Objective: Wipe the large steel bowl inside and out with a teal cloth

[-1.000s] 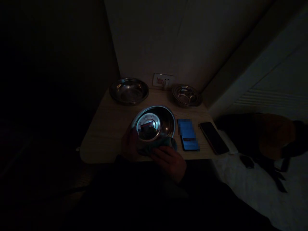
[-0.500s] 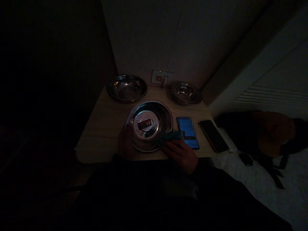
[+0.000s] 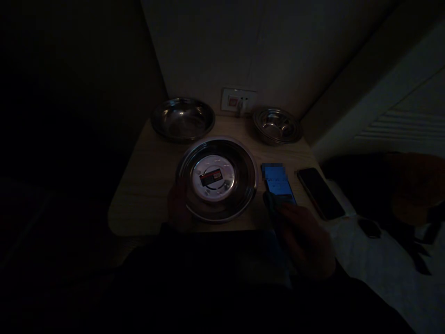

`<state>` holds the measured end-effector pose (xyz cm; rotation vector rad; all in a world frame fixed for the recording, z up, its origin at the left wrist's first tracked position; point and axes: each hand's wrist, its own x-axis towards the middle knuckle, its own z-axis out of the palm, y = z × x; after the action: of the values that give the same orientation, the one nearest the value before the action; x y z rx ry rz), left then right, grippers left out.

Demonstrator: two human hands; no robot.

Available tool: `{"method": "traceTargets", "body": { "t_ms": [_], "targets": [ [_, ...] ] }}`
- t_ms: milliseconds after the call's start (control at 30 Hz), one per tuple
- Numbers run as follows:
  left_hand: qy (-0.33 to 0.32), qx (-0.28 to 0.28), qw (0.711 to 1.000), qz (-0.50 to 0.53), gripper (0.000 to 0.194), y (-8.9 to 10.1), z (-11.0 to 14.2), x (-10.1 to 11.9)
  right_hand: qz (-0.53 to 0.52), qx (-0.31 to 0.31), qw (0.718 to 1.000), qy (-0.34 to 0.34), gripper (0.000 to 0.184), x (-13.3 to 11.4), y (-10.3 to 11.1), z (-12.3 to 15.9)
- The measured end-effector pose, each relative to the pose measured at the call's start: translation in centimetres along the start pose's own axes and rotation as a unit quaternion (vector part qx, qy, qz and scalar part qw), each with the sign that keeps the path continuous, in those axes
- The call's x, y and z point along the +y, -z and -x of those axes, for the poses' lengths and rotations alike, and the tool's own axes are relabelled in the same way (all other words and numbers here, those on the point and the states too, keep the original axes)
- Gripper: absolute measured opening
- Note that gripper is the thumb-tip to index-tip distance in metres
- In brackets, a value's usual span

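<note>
Resting at the far left of the wooden tabletop (image 3: 134,195), a wide steel bowl (image 3: 183,121) catches a dull glint in its hollow. In front of it, the left hand (image 3: 178,208) is up against the basin's near-left rim, deep in shadow, and I cannot tell whether those fingers are clamped on it. And here's the steel basin (image 3: 239,197) itself, front and centre near the table's edge! Look at it: round, shiny, a bright thin rim, dark mirror-like walls circling a pale disc. Slap in the middle of that disc, a black-and-red label (image 3: 211,177), slightly askew, with a small light patch at its right. Behind, on the wall, a socket (image 3: 239,100). Moving right, a dark teal cloth (image 3: 272,202), bunched up, apart from the basin, pinched in the fingers of the right hand (image 3: 308,237), overlapping the lower end of a glowing phone (image 3: 279,182). Beyond the phone, nested steel bowls (image 3: 276,127); farther right, a dark phone (image 3: 320,192). The two hands? Well apart!
</note>
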<state>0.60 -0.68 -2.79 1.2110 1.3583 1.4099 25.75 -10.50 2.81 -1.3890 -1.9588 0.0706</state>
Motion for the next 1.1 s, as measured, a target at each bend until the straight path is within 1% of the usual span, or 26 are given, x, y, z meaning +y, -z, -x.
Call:
{"method": "traceTargets", "body": {
  "t_ms": [67,100,200,267,333,433,533,600,667,767,867,967,1100],
  "targets": [
    [0.036,0.029,0.999,-0.01,0.041,-0.1,0.1,0.2,0.008,-0.011,1.0,0.02,0.032,-0.1,0.1,0.1],
    [0.04,0.041,0.998,-0.014,0.038,-0.1,0.2,0.4,0.012,-0.017,0.999,0.031,0.032,-0.1,0.0,0.1],
    [0.02,0.049,0.998,-0.025,0.032,-0.2,0.4,1.0,0.03,-0.035,0.998,0.049,0.032,-0.3,-0.2,0.2],
    [0.012,0.049,0.998,-0.027,0.038,-0.3,0.4,1.4,0.041,-0.046,0.997,0.048,0.033,-0.5,-0.5,0.2],
    [0.008,0.042,0.999,-0.022,0.044,-0.4,0.5,1.5,0.051,-0.057,0.996,0.051,0.034,-0.7,-0.7,0.1],
    [-0.01,0.025,1.0,-0.006,0.048,-0.7,0.6,1.8,0.067,-0.078,0.993,0.065,0.033,-1.0,-1.1,-0.1],
    [-0.047,0.006,0.999,0.027,0.049,-0.9,0.9,2.4,0.078,-0.101,0.989,0.072,0.032,-1.4,-1.4,-0.3],
    [-0.077,-0.013,0.996,0.04,0.046,-0.9,1.1,2.7,0.078,-0.11,0.988,0.069,0.032,-1.5,-1.6,-0.3],
    [-0.1,-0.031,0.994,0.029,0.044,-0.9,1.3,2.8,0.079,-0.111,0.988,0.066,0.033,-1.7,-1.8,-0.3],
    [-0.102,-0.057,0.993,0.009,0.05,-0.8,1.6,2.6,0.075,-0.11,0.989,0.065,0.032,-2.0,-2.0,-0.4],
    [-0.109,-0.054,0.992,0.022,0.055,-0.8,1.9,2.2,0.071,-0.114,0.988,0.07,0.032,-2.3,-2.2,-0.8],
    [-0.133,-0.049,0.989,0.045,0.05,-0.9,2.2,2.0,0.078,-0.128,0.985,0.081,0.033,-2.5,-2.5,-1.2],
    [-0.151,-0.077,0.983,0.068,0.049,-0.9,2.3,2.1,0.097,-0.168,0.979,0.069,0.037,-2.8,-3.1,-1.6]
  ]
}}
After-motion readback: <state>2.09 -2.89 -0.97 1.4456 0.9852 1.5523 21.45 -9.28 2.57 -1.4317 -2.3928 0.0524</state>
